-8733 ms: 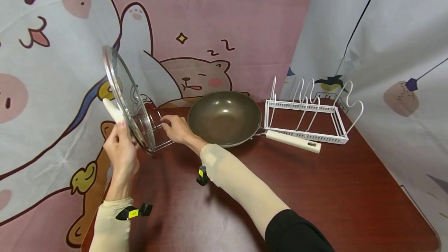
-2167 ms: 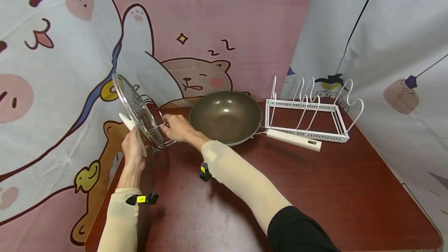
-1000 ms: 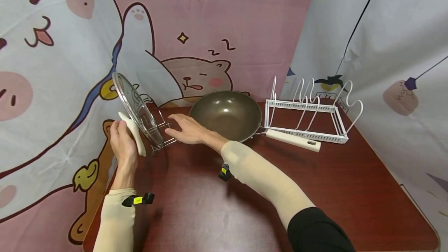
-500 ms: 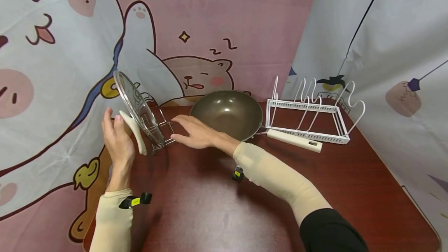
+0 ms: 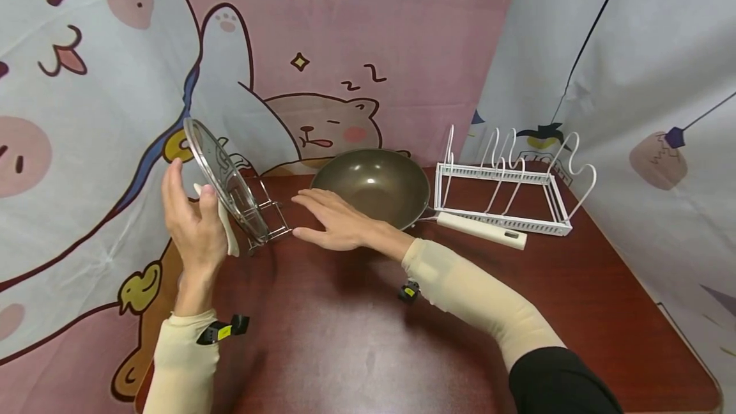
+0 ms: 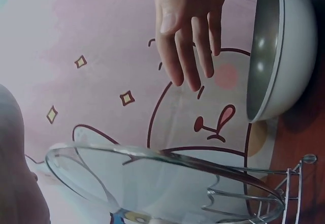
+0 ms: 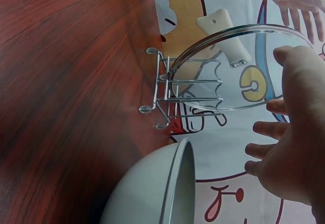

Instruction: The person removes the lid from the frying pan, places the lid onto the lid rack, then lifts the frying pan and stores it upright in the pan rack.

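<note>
A glass lid [image 5: 226,174] with a metal rim stands tilted on edge in a small wire rack [image 5: 278,230] at the table's left. Its cream handle [image 5: 232,238] faces left. My left hand [image 5: 192,229] is beside that handle with fingers spread, holding nothing; in the right wrist view the handle [image 7: 223,33] shows apart from it. My right hand [image 5: 339,225] hovers, fingers straight and palm down, between the rack and the brown wok [image 5: 374,187], overlapping the wok's front rim in the head view. The left wrist view shows its fingers [image 6: 189,61] holding nothing.
The wok's cream handle [image 5: 480,229] points right, in front of a white rack [image 5: 500,173] with upright wire dividers. A printed curtain [image 5: 402,37] hangs behind the dark red table [image 5: 368,350].
The lid, earlier in my left hand and higher, came down into the wire rack. My right hand released the rack and moved right; my left hand released the handle and drew back.
</note>
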### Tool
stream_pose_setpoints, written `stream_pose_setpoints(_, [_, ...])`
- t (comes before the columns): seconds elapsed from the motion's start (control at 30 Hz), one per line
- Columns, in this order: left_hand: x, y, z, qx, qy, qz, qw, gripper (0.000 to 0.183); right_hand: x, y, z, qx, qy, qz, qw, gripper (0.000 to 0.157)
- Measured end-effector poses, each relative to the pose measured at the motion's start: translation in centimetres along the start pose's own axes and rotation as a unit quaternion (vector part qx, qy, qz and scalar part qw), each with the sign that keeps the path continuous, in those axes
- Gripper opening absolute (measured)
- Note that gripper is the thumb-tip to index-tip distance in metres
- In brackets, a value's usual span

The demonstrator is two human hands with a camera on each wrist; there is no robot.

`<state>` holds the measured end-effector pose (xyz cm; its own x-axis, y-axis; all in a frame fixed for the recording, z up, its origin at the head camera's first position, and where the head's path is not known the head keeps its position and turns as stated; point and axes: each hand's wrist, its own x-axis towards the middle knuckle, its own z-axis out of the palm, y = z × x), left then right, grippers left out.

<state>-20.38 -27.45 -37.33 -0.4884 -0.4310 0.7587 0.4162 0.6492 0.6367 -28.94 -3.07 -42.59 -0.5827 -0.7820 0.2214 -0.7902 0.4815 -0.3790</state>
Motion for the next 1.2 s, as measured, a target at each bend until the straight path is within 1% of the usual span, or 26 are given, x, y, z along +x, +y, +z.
stream_pose_setpoints(0.2, [0.3, 1.0, 0.5, 0.008, 0.009, 0.050, 0.9987, 0.080, -1.4, 0.4, -0.5, 0.005, 0.009, 0.010, 1.000, 0.078])
stream_pose_setpoints(0.3, [0.4, 1.6, 0.7, 0.023, 0.004, 0.072, 0.9971, 0.078, -2.2, 0.7, -0.9, 0.010, 0.012, 0.017, 1.000, 0.077])
stream_pose_setpoints(0.43, [0.3, 2.4, 1.1, 0.043, -0.013, 0.087, 0.9952, 0.072, -3.0, 1.1, -1.5, 0.016, 0.021, 0.026, 0.999, 0.077])
stream_pose_setpoints(0.53, [0.0, 3.0, 1.5, 0.049, -0.023, 0.104, 0.9931, 0.071, -3.6, 1.4, -1.9, 0.014, 0.028, 0.030, 0.999, 0.076])
stream_pose_setpoints(0.7, [-0.5, 4.2, 2.2, 0.029, -0.029, 0.150, 0.9878, 0.074, -4.6, 1.8, -2.3, 0.009, 0.032, 0.033, 0.999, 0.075])
stream_pose_setpoints(0.83, [-1.0, 5.0, 2.9, 0.009, -0.037, 0.176, 0.9836, 0.071, -5.4, 2.3, -2.7, 0.003, 0.039, 0.036, 0.999, 0.074])
stream_pose_setpoints(1.03, [-1.8, 5.7, 3.8, 0.000, -0.067, 0.200, 0.9774, 0.069, -6.5, 3.0, -3.1, -0.001, 0.046, 0.033, 0.998, 0.074])
stream_pose_setpoints(1.2, [-2.6, 6.0, 4.7, 0.008, -0.100, 0.220, 0.9703, 0.068, -7.3, 3.6, -3.4, -0.002, 0.044, 0.039, 0.998, 0.074])
